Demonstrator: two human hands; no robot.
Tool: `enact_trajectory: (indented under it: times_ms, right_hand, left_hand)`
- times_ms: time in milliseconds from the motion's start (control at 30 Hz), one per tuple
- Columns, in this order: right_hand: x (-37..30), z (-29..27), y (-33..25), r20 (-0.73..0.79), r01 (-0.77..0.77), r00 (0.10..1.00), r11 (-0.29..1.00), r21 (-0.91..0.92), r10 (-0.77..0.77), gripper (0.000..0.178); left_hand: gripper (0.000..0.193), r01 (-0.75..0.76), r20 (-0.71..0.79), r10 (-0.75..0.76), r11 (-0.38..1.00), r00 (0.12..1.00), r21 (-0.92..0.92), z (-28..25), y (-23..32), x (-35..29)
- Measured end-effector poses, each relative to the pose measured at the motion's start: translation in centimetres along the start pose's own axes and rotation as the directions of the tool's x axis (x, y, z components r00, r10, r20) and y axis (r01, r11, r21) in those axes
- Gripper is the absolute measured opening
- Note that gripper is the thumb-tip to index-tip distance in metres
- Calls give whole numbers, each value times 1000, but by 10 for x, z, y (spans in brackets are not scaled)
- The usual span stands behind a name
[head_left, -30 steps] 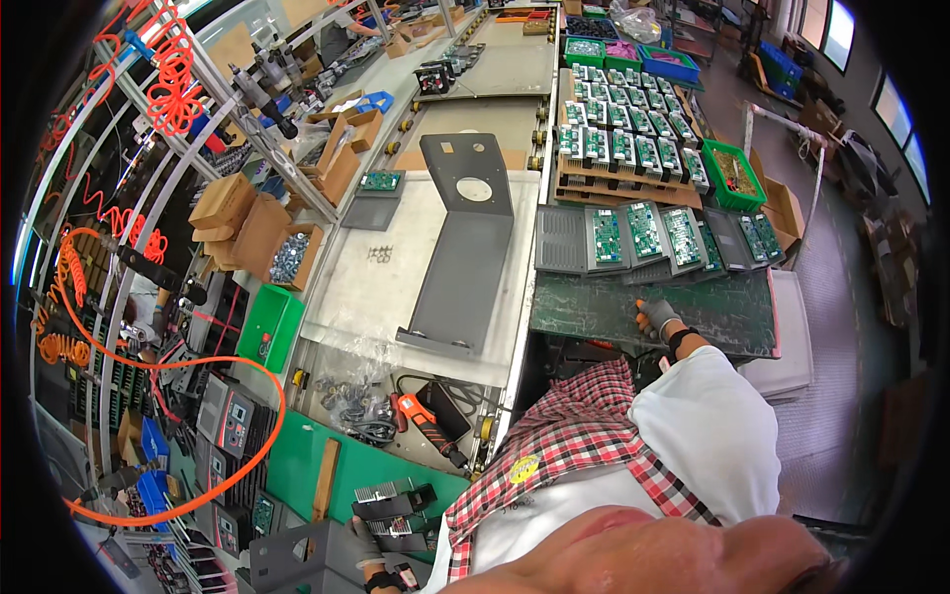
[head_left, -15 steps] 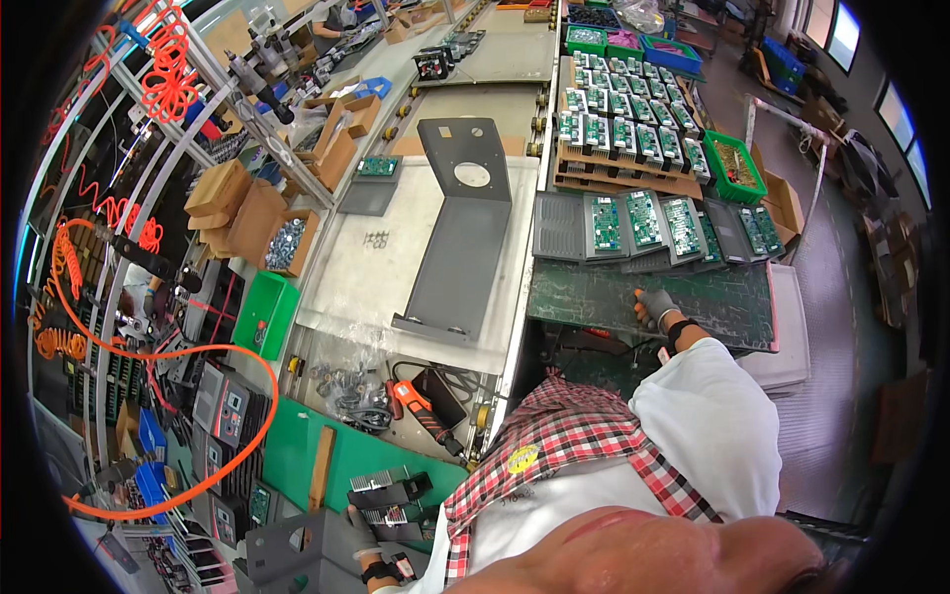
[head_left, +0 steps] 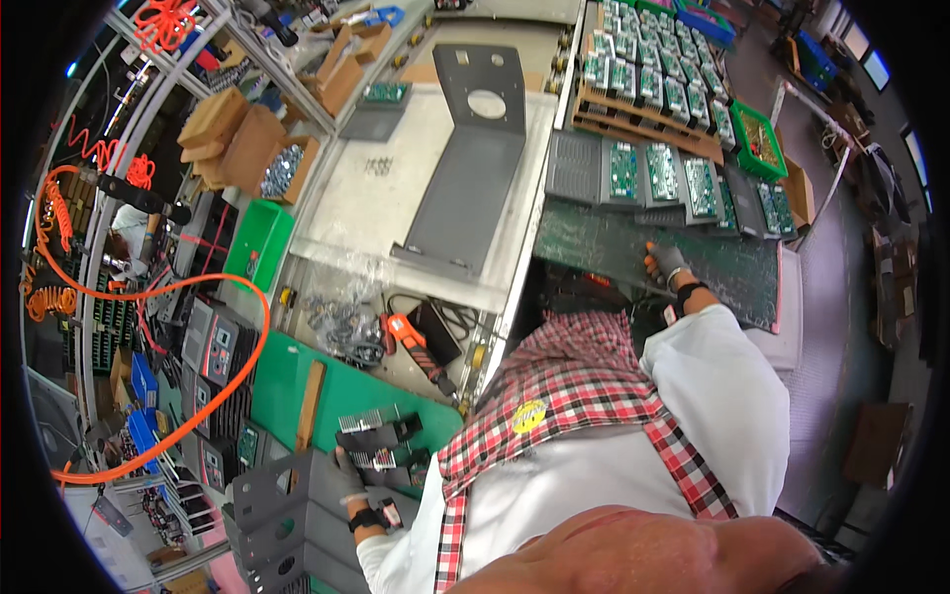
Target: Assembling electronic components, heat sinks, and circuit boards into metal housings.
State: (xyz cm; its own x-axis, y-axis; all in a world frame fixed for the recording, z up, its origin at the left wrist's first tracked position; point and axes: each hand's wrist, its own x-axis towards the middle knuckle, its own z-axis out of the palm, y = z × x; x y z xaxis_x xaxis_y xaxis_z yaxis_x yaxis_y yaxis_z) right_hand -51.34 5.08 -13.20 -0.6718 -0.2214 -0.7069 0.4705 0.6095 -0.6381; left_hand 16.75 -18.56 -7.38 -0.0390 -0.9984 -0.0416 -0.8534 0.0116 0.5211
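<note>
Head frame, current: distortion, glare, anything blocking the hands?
Head view: fisheye bows the metal rails at left, black corners; head view: bright windows upper right, pale sheen on the floor; head view: left hand and right hand visible, fine finger detail too small to judge.

A factory assembly workshop, to judge by the roller line [head_left: 509, 327], bent metal panels [head_left: 325, 498], rows of circuit boards [head_left: 648, 81], bins [head_left: 760, 146] of small parts, a power driver [head_left: 405, 334] and coiled orange hoses [head_left: 165, 27]

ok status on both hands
Left hand at grey brackets. Right hand at edge of green bench. Large bracket untouched on pale board. Orange hose loops left.
</note>
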Motion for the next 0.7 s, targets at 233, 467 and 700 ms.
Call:
enact_trajectory:
  times_ms: [233, 467, 700]
  right_hand:
    - [16, 0, 10, -29, 88, 996, 995, -50, -90, 35]
    - [14, 18, 7, -38, 45, 998, 992, 116, -40, 28]
    - [-146, 39, -325, 591, 477, 216, 612, 631, -777, 25]
  left_hand:
    - [52, 20, 25, -19, 998, 1000, -59, -4, 7, 2]
    - [51, 168, 32, -166, 982, 986, -88, -6, 15, 1]
    - [42, 154, 124, -153, 988, 980, 1, -17, 18, 5]
